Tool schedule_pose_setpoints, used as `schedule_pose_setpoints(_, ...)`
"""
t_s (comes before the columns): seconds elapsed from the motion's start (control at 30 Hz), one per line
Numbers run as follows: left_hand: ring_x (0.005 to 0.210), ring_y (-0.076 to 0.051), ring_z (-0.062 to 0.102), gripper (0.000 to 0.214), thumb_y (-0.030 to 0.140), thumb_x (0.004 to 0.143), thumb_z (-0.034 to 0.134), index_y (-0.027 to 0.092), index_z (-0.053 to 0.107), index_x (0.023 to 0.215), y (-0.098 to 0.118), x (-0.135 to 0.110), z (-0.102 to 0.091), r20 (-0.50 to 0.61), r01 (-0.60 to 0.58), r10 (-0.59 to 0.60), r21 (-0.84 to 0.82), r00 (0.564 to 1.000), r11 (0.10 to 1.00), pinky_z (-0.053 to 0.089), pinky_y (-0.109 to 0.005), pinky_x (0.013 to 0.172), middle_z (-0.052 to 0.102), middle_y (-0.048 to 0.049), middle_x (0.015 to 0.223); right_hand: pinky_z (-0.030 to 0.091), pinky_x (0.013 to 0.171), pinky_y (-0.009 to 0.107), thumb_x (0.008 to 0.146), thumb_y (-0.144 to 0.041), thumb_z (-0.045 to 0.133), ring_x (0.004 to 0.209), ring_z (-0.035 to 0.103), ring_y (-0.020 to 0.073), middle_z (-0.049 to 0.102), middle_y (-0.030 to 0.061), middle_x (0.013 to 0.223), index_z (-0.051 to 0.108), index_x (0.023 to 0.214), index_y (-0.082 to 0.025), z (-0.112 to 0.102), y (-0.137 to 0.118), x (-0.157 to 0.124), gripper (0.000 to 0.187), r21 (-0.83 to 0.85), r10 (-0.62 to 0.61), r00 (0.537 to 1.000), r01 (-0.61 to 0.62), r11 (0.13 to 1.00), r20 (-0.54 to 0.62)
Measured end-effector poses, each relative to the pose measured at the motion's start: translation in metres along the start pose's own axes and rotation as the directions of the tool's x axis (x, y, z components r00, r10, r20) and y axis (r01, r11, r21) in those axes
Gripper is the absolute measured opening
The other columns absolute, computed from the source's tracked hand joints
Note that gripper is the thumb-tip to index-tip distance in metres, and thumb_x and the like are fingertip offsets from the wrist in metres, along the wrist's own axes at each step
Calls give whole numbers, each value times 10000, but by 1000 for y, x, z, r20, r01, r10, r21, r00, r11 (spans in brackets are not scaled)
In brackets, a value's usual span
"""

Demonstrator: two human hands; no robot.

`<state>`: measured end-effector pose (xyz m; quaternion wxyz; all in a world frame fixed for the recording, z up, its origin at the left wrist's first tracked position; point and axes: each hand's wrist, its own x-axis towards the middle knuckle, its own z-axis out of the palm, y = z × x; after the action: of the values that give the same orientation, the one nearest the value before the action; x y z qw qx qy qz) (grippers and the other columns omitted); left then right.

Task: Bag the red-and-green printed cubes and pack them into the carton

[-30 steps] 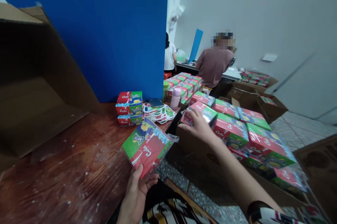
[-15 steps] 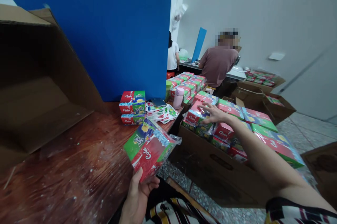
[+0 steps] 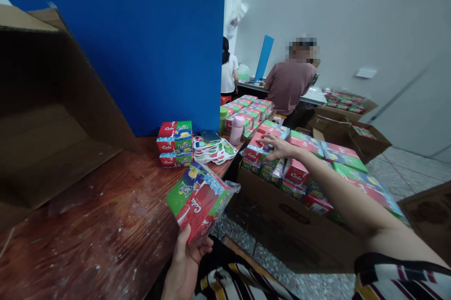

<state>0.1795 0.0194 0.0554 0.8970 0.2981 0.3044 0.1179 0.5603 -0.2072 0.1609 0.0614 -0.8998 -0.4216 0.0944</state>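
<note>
Though close, L hand (image 3: 182,262) partly behind pkg (image 3: 199,203)

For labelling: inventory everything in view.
wooden table: 1, reddish, left
cardboard carton: 1, brown, on table
wrapped cuboid box: 1, red-green, held
stacked boxes: 2, red-green, on table
flat printed pieces: uncounted, white, on table
flat object: 1, dark, on pieces
cylindrical bottle: 1, pink, beside pieces
rounded container: 1, green, behind bottle
packed carton: 1, brown, right
packed boxes: many, red-green, in it
far boxes: many, red-green, beyond bottle
rear cartons: several, brown, right
rectangular panels: 2, blue, behind table and rear
people: 2, mauve/white tops, rear
left hand: 1, bare, holding box
right hand: 1, bare, over packed boxes
</note>
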Motion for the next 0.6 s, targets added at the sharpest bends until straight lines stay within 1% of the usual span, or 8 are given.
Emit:
schedule_pose_setpoints(0.1,564,-160,655,387,482,721,725,139,662,888,-1,-1,-1,-7,11,-11,17,1000,1000,526,-246,524,722,-49,681,288,1130,465,667,-591,737,1352,377,352,432,97,1447,512,1390,-270,-7,-8,-8,822,83,25,1000,-25,996,-3)
schedule_pose_setpoints(0.2,532,-163,645,385,487,701,728,145,649,858,-2,3,-2,-45,31,-29,35,999,999,515,-244,494,704,-39,627,376,1067,443,751,-610,660,1286,460,330,474,114,1426,521,1365,-239,-15,-5,-31,731,225,165,956,-111,968,-241)
schedule_pose_setpoints(0.23,521,-166,642,384,486,696,728,144,647,851,-2,4,-3,-53,39,-37,42,998,998,514,-246,485,700,-39,612,408,1035,425,788,-599,624,1252,494,311,504,120,1401,533,1343,-226,-17,-1,-43,675,287,246,894,-140,948,-376)
schedule_pose_setpoints(0.3,508,-170,640,382,479,689,730,141,644,847,-3,8,-3,-56,57,-54,55,997,997,515,-250,473,698,-40,600,458,964,371,849,-560,563,1160,566,261,579,132,1313,552,1295,-196,-20,9,-74,576,403,406,692,-179,898,-597)
schedule_pose_setpoints(0.37,505,-172,640,382,465,681,734,144,639,865,-5,11,-3,-51,63,-60,69,997,996,517,-252,467,702,-39,613,482,900,325,879,-526,529,1060,617,226,633,157,1212,550,1268,-153,-21,22,-112,538,473,512,510,-216,854,-692)
schedule_pose_setpoints(0.47,510,-178,645,404,452,672,736,156,626,924,-10,16,0,-37,72,-69,101,997,992,523,-263,472,705,-33,637,493,842,317,904,-515,486,1013,633,233,630,218,1177,515,1277,-106,-20,44,-173,554,522,632,323,-367,770,-705)
schedule_pose_setpoints(0.53,505,-179,642,436,459,664,741,163,613,957,-15,18,2,-24,81,-79,118,997,990,520,-265,469,710,-31,650,497,830,342,922,-509,443,1037,630,260,609,253,1203,494,1295,-94,-15,58,-212,560,556,722,167,-531,640,-672)
schedule_pose_setpoints(0.6,500,-180,638,464,476,652,748,167,604,967,-20,20,4,-4,94,-94,128,996,987,513,-262,462,708,-32,642,490,853,419,930,-483,423,1071,619,320,590,311,1205,493,1292,-52,-8,70,-244,567,552,777,56,-671,495,-627)
